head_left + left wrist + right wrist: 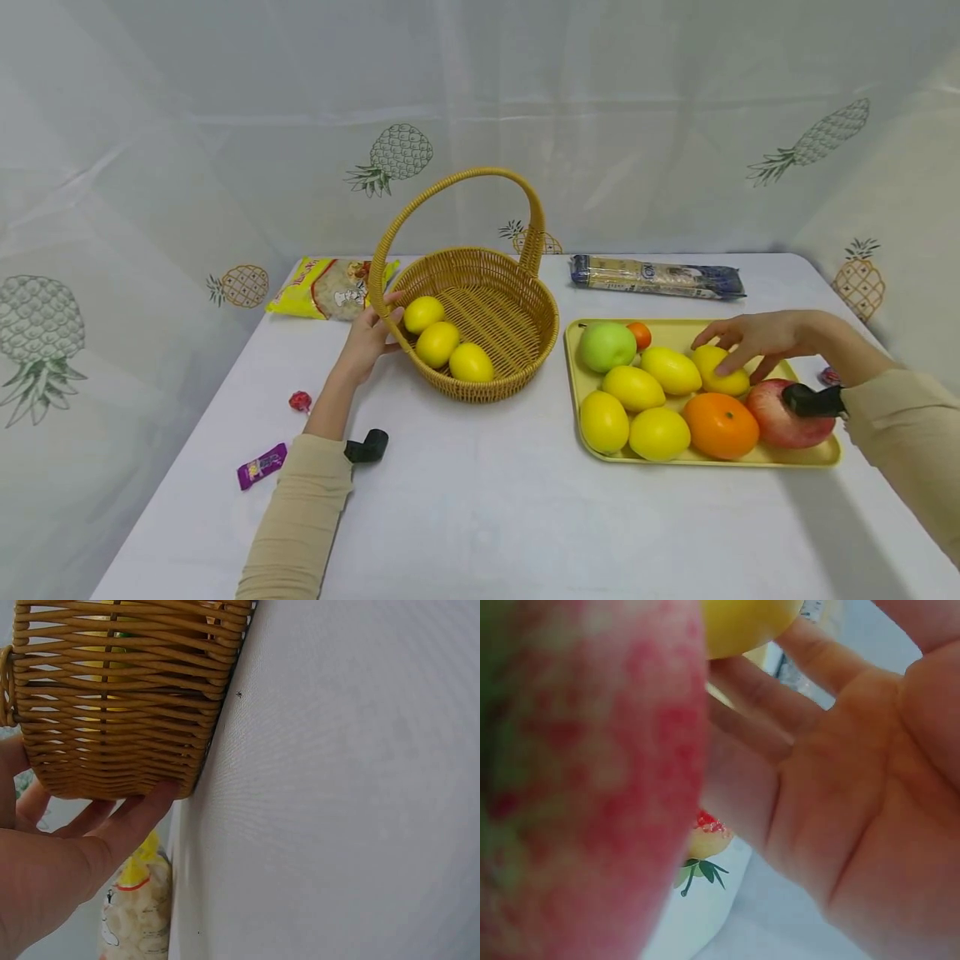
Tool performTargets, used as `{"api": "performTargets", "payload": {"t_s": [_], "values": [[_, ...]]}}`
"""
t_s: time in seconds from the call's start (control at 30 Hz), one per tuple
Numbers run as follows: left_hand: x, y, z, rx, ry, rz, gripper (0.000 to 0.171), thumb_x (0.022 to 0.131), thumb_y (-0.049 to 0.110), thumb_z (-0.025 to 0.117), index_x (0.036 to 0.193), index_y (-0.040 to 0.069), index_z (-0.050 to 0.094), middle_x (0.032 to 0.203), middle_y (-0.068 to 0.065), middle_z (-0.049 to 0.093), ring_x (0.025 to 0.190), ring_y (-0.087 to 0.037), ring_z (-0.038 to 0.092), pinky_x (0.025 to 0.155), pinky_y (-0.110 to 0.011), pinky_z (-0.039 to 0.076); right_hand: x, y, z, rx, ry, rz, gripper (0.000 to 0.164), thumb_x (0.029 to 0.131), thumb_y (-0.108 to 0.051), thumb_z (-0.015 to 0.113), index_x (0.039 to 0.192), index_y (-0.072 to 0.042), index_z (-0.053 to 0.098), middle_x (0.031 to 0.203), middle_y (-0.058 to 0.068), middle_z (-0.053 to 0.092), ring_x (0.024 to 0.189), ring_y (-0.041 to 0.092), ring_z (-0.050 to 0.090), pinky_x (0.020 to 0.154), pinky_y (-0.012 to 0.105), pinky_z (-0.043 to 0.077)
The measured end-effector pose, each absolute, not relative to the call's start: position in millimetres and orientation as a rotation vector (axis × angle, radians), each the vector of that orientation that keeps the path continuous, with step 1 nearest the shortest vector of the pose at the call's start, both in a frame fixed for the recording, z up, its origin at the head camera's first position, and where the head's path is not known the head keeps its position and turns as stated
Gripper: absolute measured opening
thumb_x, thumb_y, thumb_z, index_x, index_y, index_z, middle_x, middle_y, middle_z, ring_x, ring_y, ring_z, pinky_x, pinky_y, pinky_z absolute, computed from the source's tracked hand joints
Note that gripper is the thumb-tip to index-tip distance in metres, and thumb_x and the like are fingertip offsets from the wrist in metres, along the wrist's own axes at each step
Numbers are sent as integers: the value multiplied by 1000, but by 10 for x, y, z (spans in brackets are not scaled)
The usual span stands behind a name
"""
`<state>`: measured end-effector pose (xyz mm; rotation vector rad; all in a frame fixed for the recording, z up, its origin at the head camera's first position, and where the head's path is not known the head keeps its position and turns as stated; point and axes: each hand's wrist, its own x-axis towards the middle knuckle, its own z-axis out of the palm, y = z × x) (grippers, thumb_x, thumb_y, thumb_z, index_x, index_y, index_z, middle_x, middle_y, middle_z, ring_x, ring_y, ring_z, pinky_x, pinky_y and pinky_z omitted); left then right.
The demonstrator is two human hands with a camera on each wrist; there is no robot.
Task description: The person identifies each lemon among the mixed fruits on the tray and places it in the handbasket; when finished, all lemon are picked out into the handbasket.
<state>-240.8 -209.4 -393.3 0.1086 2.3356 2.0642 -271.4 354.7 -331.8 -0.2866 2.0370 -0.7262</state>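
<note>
On the left, the wicker basket [536, 350] stands on the white table with its tall handle up and several lemons [438, 344] inside. My left hand [366, 340] holds its left side beside the handle base; in the left wrist view its fingers lie along the woven outer wall [120, 742]. On the right, my right hand [761, 340] grips a lemon [707, 365] over the yellow tray [806, 457], thumb on the near side. Around it on the tray are more lemons [660, 433], an orange [722, 426], a red apple [783, 417], a green apple [607, 347] and a small orange-red fruit [640, 335].
Behind the tray lies a long packet [656, 277]. A yellow-and-clear food bag [330, 287] lies behind my left hand. To the left are a red lollipop [300, 402] and a purple wrapped snack [262, 466]. Pineapple-printed cloth [480, 83] hangs at the back.
</note>
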Motion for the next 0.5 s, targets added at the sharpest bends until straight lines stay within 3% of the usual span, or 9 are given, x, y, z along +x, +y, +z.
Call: {"api": "performTargets", "payload": {"t_s": [0.2, 0.37, 0.5], "values": [[-2410, -2090, -3935, 104, 2338, 2059, 49, 104, 22, 47, 148, 6, 37, 150, -18, 31, 131, -37, 37, 94, -59, 46, -2711, 3530, -3306, -312, 2080, -725, 65, 92, -25, 67, 141, 1, 31, 145, 44, 12, 130, 56, 27, 89, 49, 52], [-2404, -2090, -3923, 102, 2345, 2048, 48, 104, 20, 46, 149, 6, 36, 150, -18, 30, 132, -38, 36, 94, -58, 46, -2727, 3526, -3140, -356, 2157, -796, 65, 92, -22, 67, 141, 0, 30, 140, 38, 28, 114, 42, 50, 87, 45, 54], [-2404, -2087, -3919, 81, 2345, 2048, 47, 104, 20, 46, 148, 7, 37, 150, -17, 31, 132, -37, 36, 94, -58, 46, -2769, 3402, -2883, -448, 2247, -879, 62, 93, -19, 65, 142, -4, 30, 133, 25, 39, 102, 31, 58, 85, 41, 55]]}}
